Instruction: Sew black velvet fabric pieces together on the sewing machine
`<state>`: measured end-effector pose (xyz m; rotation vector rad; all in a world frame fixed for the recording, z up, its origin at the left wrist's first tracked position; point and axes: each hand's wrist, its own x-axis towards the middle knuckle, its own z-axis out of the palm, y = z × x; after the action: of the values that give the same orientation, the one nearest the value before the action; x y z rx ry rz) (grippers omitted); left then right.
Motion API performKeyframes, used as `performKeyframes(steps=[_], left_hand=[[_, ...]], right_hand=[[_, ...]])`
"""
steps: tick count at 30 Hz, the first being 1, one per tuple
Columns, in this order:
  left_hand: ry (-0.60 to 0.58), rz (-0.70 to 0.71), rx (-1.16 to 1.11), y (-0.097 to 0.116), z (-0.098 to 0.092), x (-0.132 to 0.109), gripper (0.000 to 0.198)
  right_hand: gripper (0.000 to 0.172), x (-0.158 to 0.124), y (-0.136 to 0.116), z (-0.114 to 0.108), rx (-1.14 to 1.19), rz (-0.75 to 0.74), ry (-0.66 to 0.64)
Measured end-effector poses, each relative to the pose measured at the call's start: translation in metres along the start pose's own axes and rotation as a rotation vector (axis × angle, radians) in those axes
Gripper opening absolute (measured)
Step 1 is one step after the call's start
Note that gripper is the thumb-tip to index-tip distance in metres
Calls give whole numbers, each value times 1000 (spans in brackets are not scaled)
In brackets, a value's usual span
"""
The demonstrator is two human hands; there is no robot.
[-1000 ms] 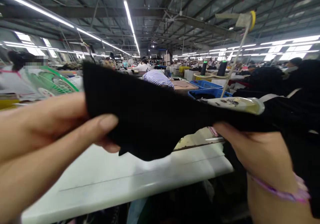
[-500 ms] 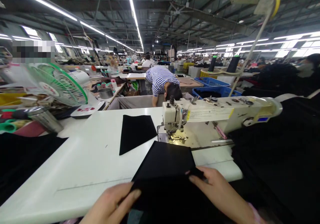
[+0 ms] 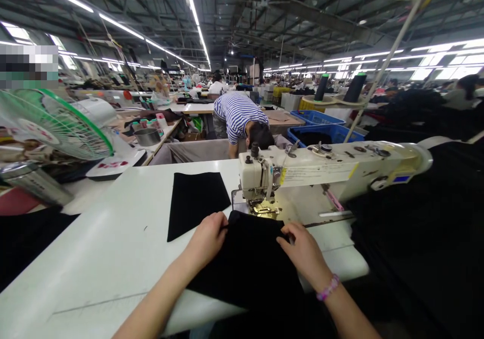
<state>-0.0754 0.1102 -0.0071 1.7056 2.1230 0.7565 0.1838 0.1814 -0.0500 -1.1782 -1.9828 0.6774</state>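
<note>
A piece of black fabric [image 3: 253, 263] lies on the white table and hangs over its front edge. My left hand [image 3: 209, 235] is closed on its upper left edge, and my right hand [image 3: 300, 245] pinches its upper right corner. Just beyond the fabric's far edge is the needle area of a white sewing machine [image 3: 317, 170], lit by a small yellow light. A second black fabric piece [image 3: 196, 200] lies flat to the left of the machine head. A purple beaded bracelet [image 3: 328, 287] is on my right wrist.
Dark cloth [image 3: 416, 238] is heaped at the right, and more black fabric [image 3: 30, 243] covers the table's left end. A green fan [image 3: 64, 127] and a metal flask [image 3: 36, 182] stand left. Behind the machine, a person in a striped shirt [image 3: 242, 114] bends down near blue crates [image 3: 325, 127].
Both hands have moved forward along the fabric to its far edge, close to the machine's needle area. The view has shifted slightly to the right.
</note>
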Motion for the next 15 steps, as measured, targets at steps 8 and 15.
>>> performKeyframes(steps=[8, 15], left_hand=[[-74, -217, -894, 24, -21, -66, 36], [128, -189, -892, 39, -33, -81, 19]], right_hand=[[43, -34, -10, -30, 507, 292, 37], [39, -37, -17, -40, 560, 324, 165]])
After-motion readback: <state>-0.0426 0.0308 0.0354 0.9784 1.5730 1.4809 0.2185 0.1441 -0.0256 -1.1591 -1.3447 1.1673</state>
